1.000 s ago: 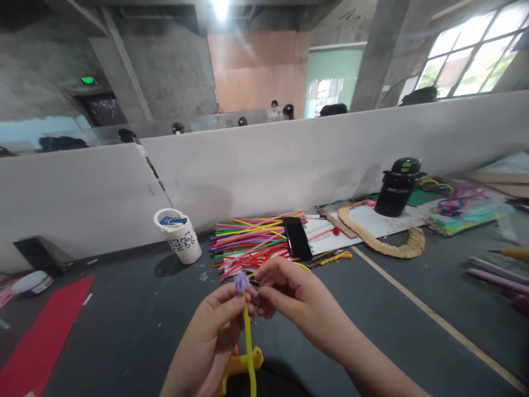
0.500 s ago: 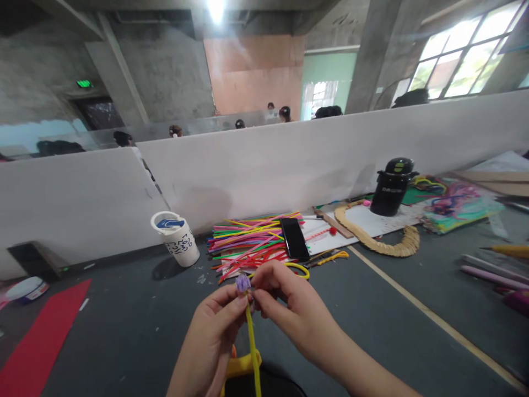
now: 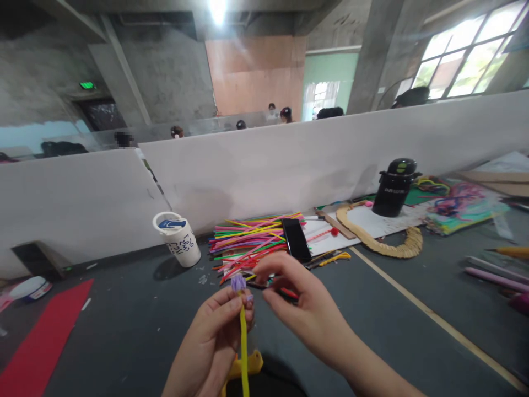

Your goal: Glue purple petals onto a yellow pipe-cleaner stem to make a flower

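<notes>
Presently, left hand [image 3: 217,336] pinches yellow stem [image 3: 243,355] just under its purple head [image 3: 238,283], toward the near edge of the counter [image 3: 372,331]. Right hand [image 3: 308,309] just beside, thumb and fingers parted, empty. Phone [image 3: 296,240] beyond.

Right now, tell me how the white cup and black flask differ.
The white cup has blue at its top; the black flask has a green mark on its lid. The cup carries dark markings, the flask pale lettering. Both stand near the white partition.
</notes>
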`<control>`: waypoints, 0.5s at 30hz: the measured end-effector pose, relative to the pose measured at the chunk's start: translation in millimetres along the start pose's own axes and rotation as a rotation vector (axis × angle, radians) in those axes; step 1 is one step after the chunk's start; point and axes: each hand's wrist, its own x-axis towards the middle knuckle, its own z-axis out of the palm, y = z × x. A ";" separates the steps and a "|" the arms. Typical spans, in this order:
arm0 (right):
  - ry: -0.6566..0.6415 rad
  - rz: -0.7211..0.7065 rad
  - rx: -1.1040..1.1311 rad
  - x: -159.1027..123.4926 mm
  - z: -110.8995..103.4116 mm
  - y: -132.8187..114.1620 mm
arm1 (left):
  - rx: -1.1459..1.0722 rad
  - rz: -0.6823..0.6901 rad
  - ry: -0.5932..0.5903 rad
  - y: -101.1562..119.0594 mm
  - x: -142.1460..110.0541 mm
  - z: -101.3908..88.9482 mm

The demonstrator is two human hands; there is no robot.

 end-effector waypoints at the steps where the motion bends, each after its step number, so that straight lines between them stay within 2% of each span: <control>1: -0.001 -0.064 -0.061 -0.3 -0.7 -1.7 | -0.017 -0.007 0.002 0.4 -1.7 1.3; 3: -0.023 -0.122 -0.120 -1.6 -0.9 -4.7 | -0.053 -0.024 0.002 1.1 -5.2 3.9; 9: -0.023 -0.169 -0.134 -5.7 -2.0 -12.1 | -0.099 -0.109 -0.017 2.8 -11.8 6.8; 15: 0.019 -0.143 -0.133 -8.8 -9.2 -26.3 | -0.081 -0.158 -0.081 0.1 -9.6 5.8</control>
